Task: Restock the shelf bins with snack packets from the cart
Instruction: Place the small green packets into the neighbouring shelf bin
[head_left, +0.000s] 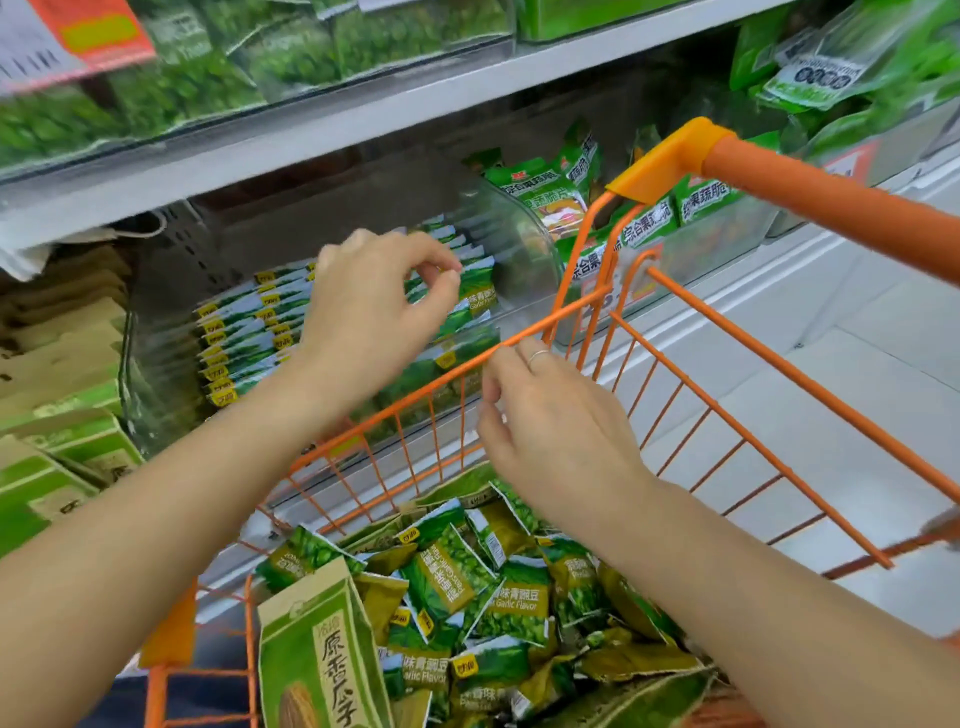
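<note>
Neither hand plainly holds a packet. Left hand (374, 306) is raised in front of the clear shelf bin (156, 364), thumb and forefinger curled close together at the tops of the packets there — whether they pinch a packet edge cannot be told. Right hand (550, 431) hangs over the cart's front rim (519, 340), fingers loosely curled toward the palm with nothing seen between them; a thin ring (538, 356) sits on one finger.

At 9 o'clock from the left hand, rows of green snack packets (244, 338) stand packed upright in the bin, each with a small yellow tag at its top; there are well over a dozen, too tightly stacked to count exactly. One packet just beside the left fingertips reads "Garlic Flavor" under Chinese characters.

At 6 o'clock, the orange wire cart (753, 415) holds a loose heap of the same green packets (498, 597) — more than a dozen, overlapping. Readable print there: "Garlic Flavor", "Peas Garlic Flavor" and 蒜香味青豌豆 in part. At 7 o'clock in the cart stands one taller green-and-tan carton (322, 660) printed 原香瓜子.

At 1 o'clock, behind the cart's orange handle (831, 197), a second clear bin holds about four visible green bags (644, 223) marked 綜合果蔬脆片. The shelf above carries more green bags, blurred, and an orange-and-white price sign (67, 36) at 11 o'clock whose writing cannot be read. Tan and green boxes (62, 426) lie at 9 o'clock.
</note>
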